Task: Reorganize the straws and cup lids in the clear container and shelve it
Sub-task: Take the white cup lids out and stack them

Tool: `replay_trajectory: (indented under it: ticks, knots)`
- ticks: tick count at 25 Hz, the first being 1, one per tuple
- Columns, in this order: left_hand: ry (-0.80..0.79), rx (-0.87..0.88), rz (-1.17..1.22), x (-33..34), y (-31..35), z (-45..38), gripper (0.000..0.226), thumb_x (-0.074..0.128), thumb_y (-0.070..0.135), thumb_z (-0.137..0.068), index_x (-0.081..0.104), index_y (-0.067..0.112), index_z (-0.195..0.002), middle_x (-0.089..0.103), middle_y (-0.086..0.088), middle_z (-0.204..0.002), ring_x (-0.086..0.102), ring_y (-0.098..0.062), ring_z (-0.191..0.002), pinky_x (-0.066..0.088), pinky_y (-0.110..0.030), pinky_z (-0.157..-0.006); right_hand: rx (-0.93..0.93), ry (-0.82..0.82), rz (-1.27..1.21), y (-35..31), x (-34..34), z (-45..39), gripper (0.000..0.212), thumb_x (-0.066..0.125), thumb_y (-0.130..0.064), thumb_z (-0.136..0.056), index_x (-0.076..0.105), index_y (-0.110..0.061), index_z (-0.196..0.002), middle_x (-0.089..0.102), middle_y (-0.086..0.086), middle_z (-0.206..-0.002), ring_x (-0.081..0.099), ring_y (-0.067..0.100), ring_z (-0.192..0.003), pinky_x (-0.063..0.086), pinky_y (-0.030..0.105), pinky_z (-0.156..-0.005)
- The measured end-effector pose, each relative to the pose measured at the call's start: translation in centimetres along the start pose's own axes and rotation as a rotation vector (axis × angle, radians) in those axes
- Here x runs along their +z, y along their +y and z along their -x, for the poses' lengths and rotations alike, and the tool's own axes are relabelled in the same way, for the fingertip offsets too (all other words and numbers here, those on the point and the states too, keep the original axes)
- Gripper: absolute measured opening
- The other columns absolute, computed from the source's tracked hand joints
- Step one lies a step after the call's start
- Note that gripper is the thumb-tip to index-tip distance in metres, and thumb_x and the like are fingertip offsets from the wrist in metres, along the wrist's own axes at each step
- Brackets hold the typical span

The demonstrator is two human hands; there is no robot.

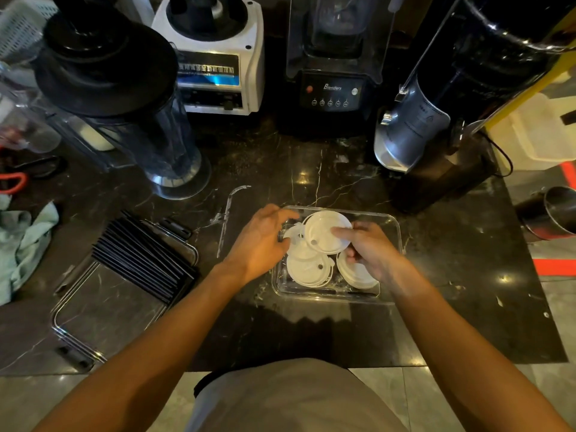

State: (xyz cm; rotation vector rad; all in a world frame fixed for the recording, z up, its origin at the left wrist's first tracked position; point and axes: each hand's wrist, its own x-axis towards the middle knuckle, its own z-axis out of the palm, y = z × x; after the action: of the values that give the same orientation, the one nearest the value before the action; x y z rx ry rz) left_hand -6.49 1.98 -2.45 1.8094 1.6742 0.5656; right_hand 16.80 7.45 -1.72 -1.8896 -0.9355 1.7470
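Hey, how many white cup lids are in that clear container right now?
4 visible: top lid held by the right hand, one by the left hand, near-left lid, near-right lid. Stacked ones may be hidden.

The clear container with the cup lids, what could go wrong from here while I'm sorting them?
1. The lid in your right hand is raised above the clear container; a loose grip could drop it onto the counter.
2. Your left hand works at the container's left wall; a push might slide it on the smooth counter.
3. The black straws lie outside on another tray, easily forgotten before shelving.
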Motion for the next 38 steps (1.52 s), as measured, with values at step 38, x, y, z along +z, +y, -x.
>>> replay_trajectory:
  ticks: [38]
  knots:
    - [-0.025, -0.093, 0.749, -0.3, 3.2, 0.1, 0.025, 0.082, 0.025, -0.087, 0.071, 0.014, -0.107, 0.079, -0.005, -0.093, 0.077, -0.018, -0.09, 0.063, -0.03, -0.078, -0.178, -0.159, 0.071, 0.1, -0.4, 4.8, 0.044, 0.042, -0.069, -0.098, 0.074, -0.043, -0.109, 0.074, -0.004, -0.08, 0.067, 0.008, -0.064, 0.055, 0.026, -0.059]
